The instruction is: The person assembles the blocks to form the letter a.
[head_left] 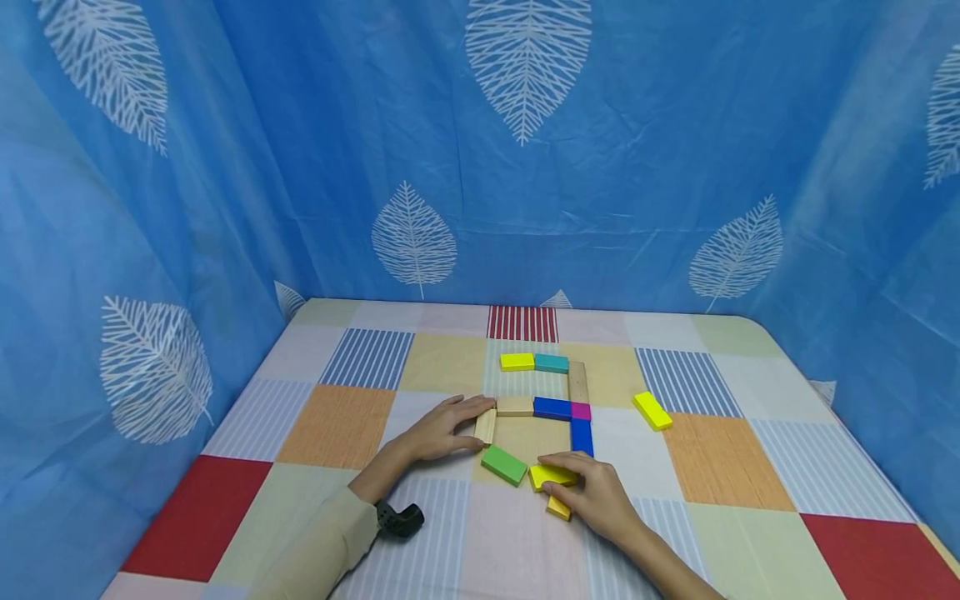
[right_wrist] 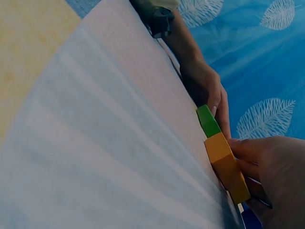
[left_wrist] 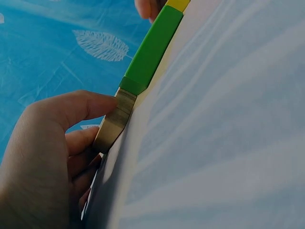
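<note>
Smooth oblong blocks point(head_left: 552, 407) trace a jointed outline on the table point(head_left: 337, 350), its cloth printed in patchwork squares, some striped, and behind it I see a creased blue curtain point(head_left: 322, 167) with white skeleton leaves. The person's left hand point(head_left: 435, 433) reaches in from a beige sleeve point(head_left: 322, 542), its grip pinching a pale bare-wood block point(head_left: 485, 427) between thumb and fingers at the outline's left edge. From the near right, the right hand point(head_left: 603, 496) slants inward, its grip pinching a yellow block point(head_left: 545, 475) beside a green block point(head_left: 504, 465) and just beyond an orange block point(head_left: 558, 508).
</note>
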Demonstrator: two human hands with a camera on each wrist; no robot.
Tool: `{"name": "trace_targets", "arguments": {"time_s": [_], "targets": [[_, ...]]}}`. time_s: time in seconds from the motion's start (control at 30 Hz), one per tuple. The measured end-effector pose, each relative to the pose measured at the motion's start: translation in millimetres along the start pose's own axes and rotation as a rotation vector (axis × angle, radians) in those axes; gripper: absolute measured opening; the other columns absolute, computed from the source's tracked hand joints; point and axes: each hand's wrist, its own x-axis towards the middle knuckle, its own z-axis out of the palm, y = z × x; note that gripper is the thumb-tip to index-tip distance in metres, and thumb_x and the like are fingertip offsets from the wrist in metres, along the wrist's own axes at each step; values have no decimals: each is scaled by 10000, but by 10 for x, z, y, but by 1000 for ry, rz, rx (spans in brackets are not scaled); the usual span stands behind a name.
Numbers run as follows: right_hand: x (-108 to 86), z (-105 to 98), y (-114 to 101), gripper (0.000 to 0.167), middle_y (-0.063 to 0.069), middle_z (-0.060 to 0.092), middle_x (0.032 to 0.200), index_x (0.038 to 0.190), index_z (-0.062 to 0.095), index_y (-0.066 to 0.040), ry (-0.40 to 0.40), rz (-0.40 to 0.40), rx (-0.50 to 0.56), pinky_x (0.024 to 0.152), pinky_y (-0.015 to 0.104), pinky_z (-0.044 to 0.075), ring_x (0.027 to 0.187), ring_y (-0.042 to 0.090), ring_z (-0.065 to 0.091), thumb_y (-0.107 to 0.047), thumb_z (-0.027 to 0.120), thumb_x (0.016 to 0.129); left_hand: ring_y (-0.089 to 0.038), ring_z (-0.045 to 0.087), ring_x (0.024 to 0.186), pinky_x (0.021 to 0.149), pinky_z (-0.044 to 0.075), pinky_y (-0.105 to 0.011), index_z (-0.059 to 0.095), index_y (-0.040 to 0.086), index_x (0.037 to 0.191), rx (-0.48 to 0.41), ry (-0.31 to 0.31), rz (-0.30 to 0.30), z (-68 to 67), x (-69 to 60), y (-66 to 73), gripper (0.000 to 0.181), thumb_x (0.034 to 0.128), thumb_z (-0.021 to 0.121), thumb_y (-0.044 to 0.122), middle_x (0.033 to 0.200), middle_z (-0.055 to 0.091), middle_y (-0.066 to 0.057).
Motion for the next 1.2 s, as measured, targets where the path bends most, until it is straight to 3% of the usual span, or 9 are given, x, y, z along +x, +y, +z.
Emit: {"name": "trace_targets", "arguments": {"time_s": [0.37,0.77,0.93,1.1,1.2], "targets": [[-14,43,-28,305,-156,665,935,1004,722,-183,44,42,43,742,244,514,876,54,616,-252,793,715,-155,297,1331,1098,164,-418,342,123,1435,-7,4,14,-9,1,5,666,875,556,411,1444,362,-44],[-9,75,-17,286,-172,664,926,988,726,-193,72,28,39,753,253,514,881,49,616,-270,788,719,-159,291,1334,1101,154,-419,348,125,1433,-8,2,19,-12,12,0,659,874,565,397,1446,359,-54],[-13,52,-22,352,-159,666,962,1046,708,-196,74,68,16,802,275,503,917,50,610,-308,779,720,-158,294,1333,1100,156,-419,349,124,1432,-4,7,20,-5,14,2,660,873,564,400,1445,361,-56],[-74,-18,-53,450,-116,661,1027,1102,679,-156,150,30,-23,837,336,494,967,80,603,-287,805,691,-162,292,1334,1101,153,-418,335,119,1437,-8,12,25,4,3,3,676,871,566,408,1445,358,-68],[-165,-63,-67,440,-124,652,1020,1061,687,-157,233,-39,-116,829,238,481,954,81,596,-255,833,658,-158,290,1334,1102,151,-413,328,121,1440,-5,12,22,3,-1,5,686,869,564,418,1446,356,-71]]}}
